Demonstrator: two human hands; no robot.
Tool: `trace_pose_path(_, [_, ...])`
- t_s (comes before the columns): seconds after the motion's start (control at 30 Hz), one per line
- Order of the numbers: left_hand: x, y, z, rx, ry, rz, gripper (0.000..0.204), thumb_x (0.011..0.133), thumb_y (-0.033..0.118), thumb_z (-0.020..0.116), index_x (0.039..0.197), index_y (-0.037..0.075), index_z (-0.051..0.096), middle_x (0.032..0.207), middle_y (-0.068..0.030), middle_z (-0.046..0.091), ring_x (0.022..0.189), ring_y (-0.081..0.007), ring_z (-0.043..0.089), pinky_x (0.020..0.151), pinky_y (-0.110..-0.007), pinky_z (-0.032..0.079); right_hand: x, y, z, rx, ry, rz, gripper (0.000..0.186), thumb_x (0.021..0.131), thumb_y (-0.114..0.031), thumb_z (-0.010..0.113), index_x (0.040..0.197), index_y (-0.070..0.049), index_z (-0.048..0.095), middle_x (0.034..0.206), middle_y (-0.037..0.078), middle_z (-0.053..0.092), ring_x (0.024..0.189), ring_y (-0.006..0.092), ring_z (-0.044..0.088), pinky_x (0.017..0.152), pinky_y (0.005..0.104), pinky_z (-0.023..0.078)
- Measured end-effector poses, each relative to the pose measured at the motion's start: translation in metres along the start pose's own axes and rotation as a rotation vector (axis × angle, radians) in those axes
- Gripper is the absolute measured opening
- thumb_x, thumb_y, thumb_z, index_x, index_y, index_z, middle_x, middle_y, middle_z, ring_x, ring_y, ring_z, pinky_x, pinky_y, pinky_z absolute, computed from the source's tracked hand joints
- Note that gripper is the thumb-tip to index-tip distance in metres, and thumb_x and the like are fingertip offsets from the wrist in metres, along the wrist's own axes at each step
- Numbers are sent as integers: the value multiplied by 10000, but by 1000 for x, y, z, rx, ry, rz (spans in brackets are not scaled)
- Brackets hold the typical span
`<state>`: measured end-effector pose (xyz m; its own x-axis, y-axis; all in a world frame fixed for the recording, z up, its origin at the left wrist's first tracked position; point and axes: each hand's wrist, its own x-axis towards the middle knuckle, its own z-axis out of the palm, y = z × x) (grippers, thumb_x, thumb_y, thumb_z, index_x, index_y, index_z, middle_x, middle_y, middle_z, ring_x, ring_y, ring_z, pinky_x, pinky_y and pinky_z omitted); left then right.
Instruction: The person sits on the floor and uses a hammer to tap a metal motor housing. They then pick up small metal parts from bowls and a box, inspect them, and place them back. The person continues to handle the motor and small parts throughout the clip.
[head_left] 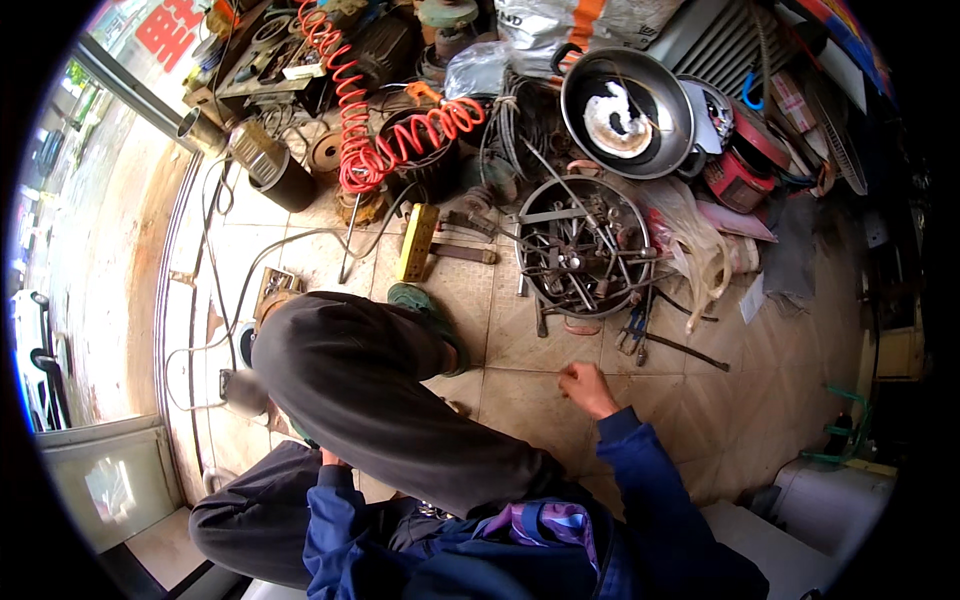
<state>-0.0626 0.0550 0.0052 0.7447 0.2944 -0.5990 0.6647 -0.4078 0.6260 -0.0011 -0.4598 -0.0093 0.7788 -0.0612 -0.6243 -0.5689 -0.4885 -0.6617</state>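
Note:
My right hand [585, 390] is over the tiled floor at centre right, below a round metal tub [570, 262] heaped with wrenches and sockets. Its fingers are curled; whether they hold anything is too small to make out. My left hand [331, 458] shows only in a small part beside my bent leg, its fingers hidden. Near my green shoe lie a yellow power strip [417, 240] and, just right of it, a dark flat bar [462, 254]. Pliers [633, 330] and a long dark rod [690, 350] lie on the floor beside the tub.
A red coiled hose [362, 170], a steel pan [660, 130], plastic bags, a red case [738, 170] and machine parts crowd the back. Cables [208, 260] run along the left beside a doorway to the street. A grey box [820, 505] stands at the lower right.

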Motion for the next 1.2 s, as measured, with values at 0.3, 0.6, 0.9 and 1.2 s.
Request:
trace_pose_path(0.3, [-12,-12,-5,146,53,-46,262,916,126,686,1158,31,712,1024,-173,772,913,-353,756,850,-462,606,144,-65,123,-537,147,-493,385,888,-157,644,1213,50,633,1089,286,696,999,478,672,867,566,532])
trace_pose_path(0.6, [-21,-40,-3,207,71,-71,268,907,136,691,1155,36,713,1021,-190,771,924,-374,753,850,-470,601,266,-168,141,-1015,167,-527,464,934,-97,617,1380,2,535,1348,223,593,1286,405,548,1076,492,451])
trace_pose_path(0.9, [-11,-59,33,242,99,-33,274,899,146,697,1151,42,715,1017,-206,770,935,-395,750,850,-478,596,224,-191,145,-957,-125,-369,461,869,-223,664,1224,41,534,974,349,722,936,523,714,880,602,543])
trace_pose_path(1.2, [8,8,30,42,147,-87,414,877,278,761,1207,34,711,1122,-216,755,1069,-415,713,913,-464,574,217,-181,60,-1474,-68,-730,215,893,-149,701,1027,18,684,903,197,772,837,363,757,727,441,597])
